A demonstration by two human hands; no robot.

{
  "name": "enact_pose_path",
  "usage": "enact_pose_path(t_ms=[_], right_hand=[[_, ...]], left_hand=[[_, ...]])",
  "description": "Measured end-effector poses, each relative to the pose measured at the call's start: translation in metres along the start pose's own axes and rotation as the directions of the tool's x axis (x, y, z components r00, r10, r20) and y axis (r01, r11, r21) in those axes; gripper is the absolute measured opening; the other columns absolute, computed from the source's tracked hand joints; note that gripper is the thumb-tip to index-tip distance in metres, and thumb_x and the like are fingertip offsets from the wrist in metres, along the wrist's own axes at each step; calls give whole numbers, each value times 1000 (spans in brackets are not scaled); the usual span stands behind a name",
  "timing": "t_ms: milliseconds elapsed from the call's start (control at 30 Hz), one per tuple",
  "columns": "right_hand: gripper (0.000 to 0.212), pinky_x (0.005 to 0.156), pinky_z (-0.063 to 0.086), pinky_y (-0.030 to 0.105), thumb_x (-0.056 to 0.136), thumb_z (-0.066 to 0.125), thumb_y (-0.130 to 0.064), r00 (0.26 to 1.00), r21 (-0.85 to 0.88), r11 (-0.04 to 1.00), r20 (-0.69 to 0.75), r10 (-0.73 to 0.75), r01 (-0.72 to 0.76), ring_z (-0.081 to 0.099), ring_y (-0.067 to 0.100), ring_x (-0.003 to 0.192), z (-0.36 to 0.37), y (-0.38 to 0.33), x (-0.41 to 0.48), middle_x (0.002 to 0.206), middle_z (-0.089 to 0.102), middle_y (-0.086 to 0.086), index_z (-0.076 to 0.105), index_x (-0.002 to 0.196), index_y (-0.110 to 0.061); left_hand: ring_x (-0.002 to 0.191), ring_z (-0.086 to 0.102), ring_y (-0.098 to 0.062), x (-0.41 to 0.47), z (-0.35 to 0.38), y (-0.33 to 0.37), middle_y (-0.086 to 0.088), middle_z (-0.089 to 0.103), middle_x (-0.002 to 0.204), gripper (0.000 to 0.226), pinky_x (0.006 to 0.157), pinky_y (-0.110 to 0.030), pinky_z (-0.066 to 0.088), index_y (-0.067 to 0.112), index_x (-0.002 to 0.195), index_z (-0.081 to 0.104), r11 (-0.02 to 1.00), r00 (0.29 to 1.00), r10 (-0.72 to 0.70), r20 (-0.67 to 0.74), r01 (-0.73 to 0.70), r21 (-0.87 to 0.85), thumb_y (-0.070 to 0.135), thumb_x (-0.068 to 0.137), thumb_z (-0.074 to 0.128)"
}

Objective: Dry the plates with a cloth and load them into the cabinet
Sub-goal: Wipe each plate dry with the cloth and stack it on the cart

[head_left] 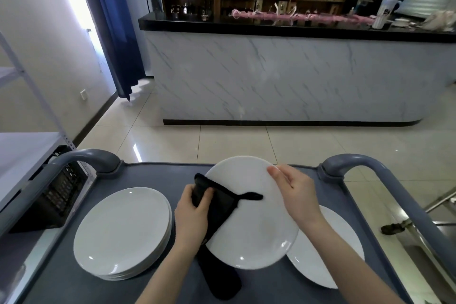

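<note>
I hold a round white plate point(256, 224) tilted above the cart point(158, 173), its glazed face smooth and glossy with small glints near the lower rim. My left hand point(195, 215) grips a black cloth point(219, 207), fingers curled round its folded upper end and pressing it against the plate's left edge. The cloth looks soft and matt. A thin loop of it lies across the middle of the plate, and its long tail hangs down under the plate onto the cart top. My right hand point(293, 192) holds the plate's upper right rim, fingers close together and wrapped over the edge. To the left a stack of plates point(121, 232) of the same white ware sits flat, rims neatly lined up, apart from my left wrist with a strip of bare cart top between. On the right another single plate point(328, 254) lies flat, partly hidden under the one I hold. The cart top is a dull grey-blue sheet with a low raised lip, and rounded grey handles point(93, 158) curve up at its far corners. Beyond the far lip lies a stretch of glossy pale floor tiles point(234, 140), reaching to a marble-patterned bar point(283, 76) with a black top. A grey metal shelf point(32, 148) stands close against the cart's left side.
</note>
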State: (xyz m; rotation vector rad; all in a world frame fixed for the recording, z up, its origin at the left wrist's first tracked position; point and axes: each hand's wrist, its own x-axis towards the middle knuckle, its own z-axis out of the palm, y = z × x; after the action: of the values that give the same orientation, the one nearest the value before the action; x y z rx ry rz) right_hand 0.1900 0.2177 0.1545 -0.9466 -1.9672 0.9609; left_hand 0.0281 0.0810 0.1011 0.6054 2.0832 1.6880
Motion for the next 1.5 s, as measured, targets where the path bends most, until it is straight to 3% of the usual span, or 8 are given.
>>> enact_pose_path(t_ms=[233, 467, 600, 700, 900, 1133, 1333, 1500], right_hand=[[44, 54, 35, 25, 102, 44, -41, 833, 295, 897, -355, 424, -331, 37, 7, 53, 38, 9, -27, 59, 45, -6, 48, 74, -8], [17, 71, 43, 17, 95, 60, -37, 960, 21, 960, -4, 280, -279, 62, -1, 91, 8, 25, -10, 100, 64, -21, 56, 109, -29], [19, 72, 44, 12, 92, 62, -44, 922, -163, 974, 329, 203, -156, 59, -11, 93, -7, 15, 17, 99, 66, -25, 58, 110, -41], [26, 68, 44, 24, 95, 59, -44, 868, -110, 981, 457, 193, -160, 59, 7, 74, -5, 16, 17, 81, 65, -14, 65, 93, -19], [35, 52, 37, 21, 97, 60, -31, 977, 182, 960, 24, 213, -214, 44, 8, 56, 15, 17, -5, 60, 52, -7, 62, 73, -7], [30, 64, 46, 25, 99, 53, -38, 683, 628, 693, -332, 651, -355, 60, 2, 65, 58, 12, -28, 72, 66, -12, 63, 76, -21], [34, 60, 44, 25, 100, 53, -38, 868, 349, 881, -264, 420, -320, 53, 8, 62, 32, 25, -31, 65, 59, -7, 56, 76, -14], [31, 59, 41, 20, 99, 55, -34, 969, 158, 958, 96, 228, -241, 51, 8, 65, -6, 19, -11, 69, 59, 3, 60, 83, -8]], left_hand=[[92, 64, -19, -37, 27, -20, -1, 68, 95, 9, 85, -42, 52, 19, 95, 59, 942, 963, -270, 0, 265, -205, 28, 97, 57], [99, 64, -27, -17, -1, -16, -7, 69, 98, 10, 92, -50, 51, 14, 96, 61, 960, 973, -224, 60, 231, -156, 20, 100, 54], [89, 65, -13, 0, -28, -6, 6, 71, 90, 11, 81, -28, 52, 24, 94, 64, 999, 963, 9, 268, -23, 49, 21, 99, 54], [76, 61, -3, 9, -35, 3, 10, 68, 83, 16, 65, -13, 44, 32, 86, 62, 977, 913, 72, 402, -145, 155, 24, 98, 56], [81, 63, -17, 10, -13, 1, 7, 67, 77, 14, 75, -37, 49, 23, 83, 61, 999, 998, -25, 64, 22, 41, 29, 96, 60], [88, 59, -5, -40, 41, -3, 11, 64, 92, 8, 76, -34, 45, 29, 90, 53, 955, 964, -245, -101, 222, -195, 33, 96, 57], [92, 64, -18, -30, 25, -12, 0, 69, 93, 8, 84, -38, 50, 18, 95, 59, 963, 977, -212, -5, 208, -171, 26, 95, 61], [76, 62, -10, 2, -6, -6, 7, 68, 76, 10, 68, -25, 48, 18, 84, 60, 997, 991, 19, 136, -28, 67, 21, 92, 66]])
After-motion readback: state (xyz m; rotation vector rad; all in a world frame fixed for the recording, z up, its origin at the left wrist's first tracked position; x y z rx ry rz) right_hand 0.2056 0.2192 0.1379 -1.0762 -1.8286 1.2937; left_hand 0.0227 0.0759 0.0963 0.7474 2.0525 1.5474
